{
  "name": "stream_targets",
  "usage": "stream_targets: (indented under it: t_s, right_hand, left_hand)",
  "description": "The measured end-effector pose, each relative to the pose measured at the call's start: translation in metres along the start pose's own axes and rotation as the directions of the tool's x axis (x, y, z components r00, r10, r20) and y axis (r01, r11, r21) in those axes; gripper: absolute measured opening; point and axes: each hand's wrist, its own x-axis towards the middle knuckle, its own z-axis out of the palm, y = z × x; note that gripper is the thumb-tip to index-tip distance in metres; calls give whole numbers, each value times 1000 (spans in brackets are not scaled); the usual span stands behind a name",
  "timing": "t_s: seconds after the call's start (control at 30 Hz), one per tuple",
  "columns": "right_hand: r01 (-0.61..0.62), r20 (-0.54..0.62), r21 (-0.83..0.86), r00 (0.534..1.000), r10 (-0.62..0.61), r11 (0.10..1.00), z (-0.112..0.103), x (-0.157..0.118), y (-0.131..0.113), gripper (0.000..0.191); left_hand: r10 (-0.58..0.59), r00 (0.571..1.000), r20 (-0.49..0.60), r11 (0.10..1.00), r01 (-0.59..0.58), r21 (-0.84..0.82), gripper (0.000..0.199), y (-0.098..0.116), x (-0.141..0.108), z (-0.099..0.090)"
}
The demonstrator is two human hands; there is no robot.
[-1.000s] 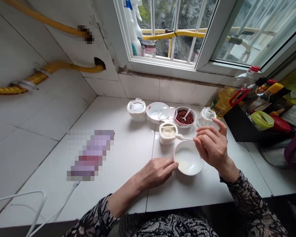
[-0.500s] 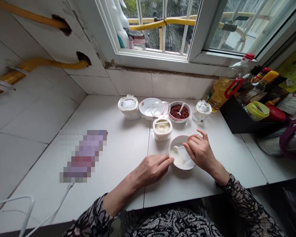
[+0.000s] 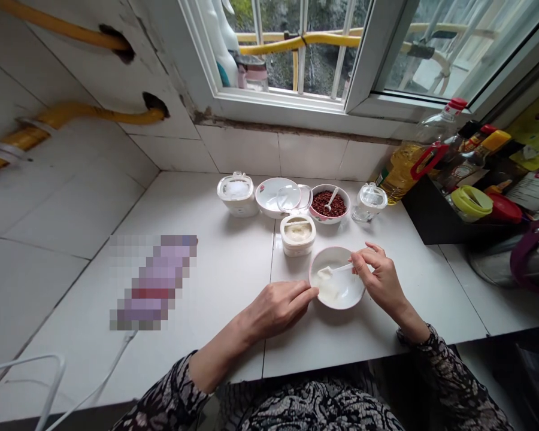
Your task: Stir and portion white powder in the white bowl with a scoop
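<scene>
Between my hands stands a white bowl [image 3: 348, 297] with pale, whitish contents along its left side. My left hand [image 3: 282, 306] pinches the bowl's left rim between thumb and fingers. In my right hand [image 3: 377, 276] is the handle of a small white spoon [image 3: 340, 269], its head over the bowl with some pale matter on it. Just behind the bowl is a lidless white container [image 3: 298, 246] of pale powder or grains. Farther back, a second bowl [image 3: 330, 219] holds dark red beans or grains with a small white spoon in them.
A flowered white bowl [image 3: 269, 209] with a clear lid [image 3: 302, 200] leaning on it stands between a lidded container [image 3: 237, 205] and the red-filled bowl. A glass jar [image 3: 369, 203], an oil bottle [image 3: 397, 173] and a black box [image 3: 424, 212] of condiments are at right. A blurred purple object [image 3: 157, 281] with a white cable lies left.
My right hand has shifted slightly right and turned, drawing the spoon rightward so more of its handle and head show. My left hand stays at the bowl's rim.
</scene>
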Motion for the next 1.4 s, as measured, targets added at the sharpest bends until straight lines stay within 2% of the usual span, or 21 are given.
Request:
stream_targets:
  t_s: [0.27, 0.37, 0.43, 0.53, 0.63, 0.73, 0.8, 0.87, 0.93, 1.03, 1.13, 1.2, 1.3, 1.4]
  right_hand:
    - [-168, 20, 185, 986, 168, 968, -7, 0, 4, 51]
    - [-166, 3, 192, 986, 168, 967, -11, 8, 4, 51]
    - [-122, -38, 183, 991, 131, 975, -14, 20, 1, 50]
    - [-4, -111, 131, 994, 19, 991, -17, 43, -10, 47]
    - [168, -214, 6, 963, -163, 986, -13, 64, -25, 42]
    - [345, -287, -241, 868, -406, 907, 1, 74, -35, 35]
    - [452, -215, -407, 797, -564, 794, 12, 76, -36, 31]
    - [522, -145, -494, 739, -658, 695, 19, 74, -35, 30]
    - [535, -145, -517, 714, -685, 668, 21, 72, -33, 28]
    - [505, -214, -451, 739, -639, 736, 15, 68, -33, 26]
    - [438, -262, -304, 815, -517, 846, 3, 62, -31, 29]
    - [375, -248, -233, 869, -427, 898, -5, 54, -26, 31]
    - [333, -122, -249, 921, -370, 910, -16, 39, -13, 32]
    - [368, 75, -315, 928, -364, 875, -19, 24, -2, 34]
  left_hand:
    - [-2, 1000, -10, 1000, 2, -1, 22, 0, 1, 0]
    - [1, 1000, -7, 1000, -1, -1, 22, 0, 1, 0]
    - [3, 1000, -8, 1000, -3, 0, 22, 0, 0, 1]
    - [-1, 1000, -8, 1000, 1, 1, 21, 0, -1, 2]
    - [-1, 1000, -7, 1000, 1, -2, 21, 0, -1, 3]
    - [1, 1000, -3, 1000, -1, 1, 22, 0, 0, 3]
    - [-1, 1000, 0, 1000, 1, 9, 23, 0, 0, 3]
    - [-4, 1000, 5, 1000, 4, 17, 24, 0, 0, 3]
    - [-3, 1000, 5, 1000, 3, 20, 24, 0, 0, 3]
    - [9, 1000, -1, 1000, -9, 23, 24, 0, 0, 3]
    - [9, 1000, -1, 1000, -9, 27, 24, 0, 0, 2]
    - [4, 1000, -3, 1000, -4, 30, 24, 0, 0, 2]
    - [-1, 1000, 4, 1000, 0, 22, 23, 0, -1, 2]
    - [-4, 1000, 15, 1000, 4, 4, 22, 0, -1, 2]
